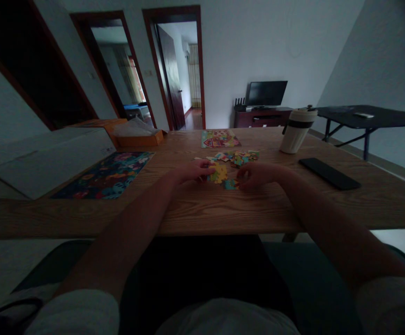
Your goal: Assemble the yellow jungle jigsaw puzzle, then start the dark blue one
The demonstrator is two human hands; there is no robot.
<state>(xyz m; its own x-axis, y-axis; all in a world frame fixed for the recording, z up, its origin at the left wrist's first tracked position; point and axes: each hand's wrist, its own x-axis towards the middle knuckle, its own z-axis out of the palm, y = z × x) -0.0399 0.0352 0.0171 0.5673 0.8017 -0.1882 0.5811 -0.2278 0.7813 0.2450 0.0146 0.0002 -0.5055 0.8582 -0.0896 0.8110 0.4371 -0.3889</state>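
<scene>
On the wooden table (pixel 195 214), the right hand (pixel 257 174) met a teal puzzle piece (pixel 229 184) — pinching or merely touching, I could not tell — while the left hand (pixel 192 170) held, between thumb and fingers, the edge of a yellow puzzle section (pixel 219 173) just beyond that piece. Behind these lay a heap of loose pieces (pixel 242 158), then a bright picture sheet (pixel 220 138), and past the table a television (pixel 267 93) stood on a low cabinet (pixel 263 118).

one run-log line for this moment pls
left hand: touching yellow puzzle section | right hand: at teal puzzle piece | loose pieces: heaped beyond hands | tumbler: standing, right
</scene>
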